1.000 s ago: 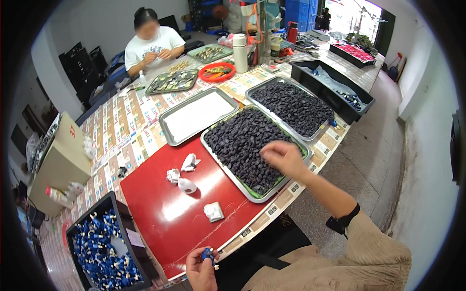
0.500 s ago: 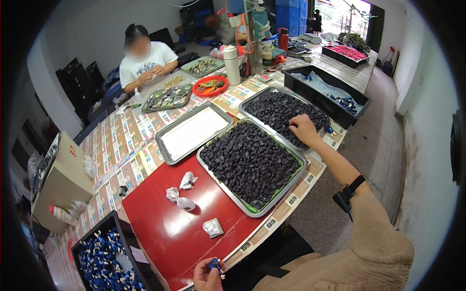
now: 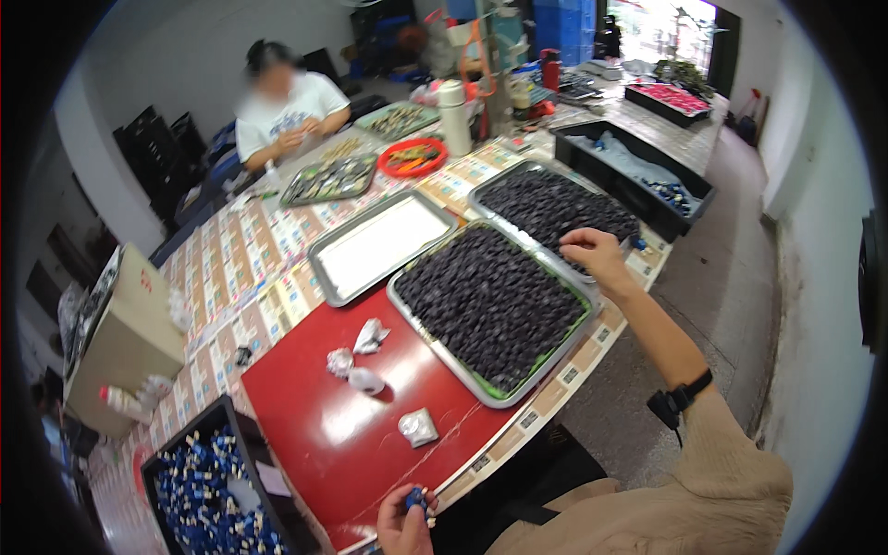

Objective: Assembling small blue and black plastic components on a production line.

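1. Piece, small, blue and cream (image 3: 415, 498), sits pinched in the left hand (image 3: 405, 524), bottom centre of the frame.
2. Right hand (image 3: 594, 257), fingers bent, is right of centre beside lumpy black pellets (image 3: 555, 208); whether it holds any cannot be told.

Right wall (image 3: 823, 250): pale, stained low down. Floor (image 3: 726, 264): grey, alongside. Far doorway (image 3: 659, 39): bright with daylight. Dark stack (image 3: 148, 129), left: possibly crates.

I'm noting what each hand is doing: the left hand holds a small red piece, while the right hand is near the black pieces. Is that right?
Not quite: the small piece in the left hand is blue, not red, as the head view shows. The right hand is indeed near the black pieces.
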Demonstrator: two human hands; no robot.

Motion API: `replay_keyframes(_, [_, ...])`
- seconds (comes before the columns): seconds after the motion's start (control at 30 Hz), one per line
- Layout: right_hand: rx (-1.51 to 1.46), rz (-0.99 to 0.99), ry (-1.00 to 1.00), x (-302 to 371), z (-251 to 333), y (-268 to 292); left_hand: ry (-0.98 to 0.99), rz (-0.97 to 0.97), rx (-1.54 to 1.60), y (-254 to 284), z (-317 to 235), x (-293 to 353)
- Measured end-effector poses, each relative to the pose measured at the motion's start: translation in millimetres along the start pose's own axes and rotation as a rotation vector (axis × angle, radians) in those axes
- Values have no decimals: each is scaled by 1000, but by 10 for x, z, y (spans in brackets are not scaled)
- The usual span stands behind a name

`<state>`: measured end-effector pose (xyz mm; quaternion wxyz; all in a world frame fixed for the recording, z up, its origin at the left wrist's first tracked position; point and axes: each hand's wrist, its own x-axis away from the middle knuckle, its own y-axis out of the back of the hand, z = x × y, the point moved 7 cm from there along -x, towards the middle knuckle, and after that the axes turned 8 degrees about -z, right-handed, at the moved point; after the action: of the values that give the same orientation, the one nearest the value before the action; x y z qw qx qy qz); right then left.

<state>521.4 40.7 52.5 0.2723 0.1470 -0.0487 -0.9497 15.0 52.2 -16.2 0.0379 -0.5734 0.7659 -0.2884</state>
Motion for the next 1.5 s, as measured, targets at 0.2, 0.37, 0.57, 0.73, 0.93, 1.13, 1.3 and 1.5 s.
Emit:
replay_keyframes(0.2, [-557,340,-458,891,311,-666,40,-53,65,-43,46,2])
replay_keyframes(0.37, [-668,599,-686,1465,418,-1187,12,-14,72,6,16,65])
replay_keyframes(0.57, [-663,748,-829,1908,488,-1543,18,2,79,44,-13,110])
replay_keyframes(0.73, [-547,833,-790,2118,521,-1746,-1,2,80,78,-17,113])
replay_keyframes(0.93, [-295,893,-669,2240,650,-1917,-2,25,93,91,-15,123])
replay_keyframes(1.13, [-279,914,-651,2248,649,-2025,-18,15,99,143,-21,162])
replay_keyframes(1.3, [-172,897,-558,2169,693,-2040,-10,15,108,133,-38,166])
replay_keyframes(1.5, [-4,933,-416,2130,776,-2115,-9,26,120,137,-45,168])
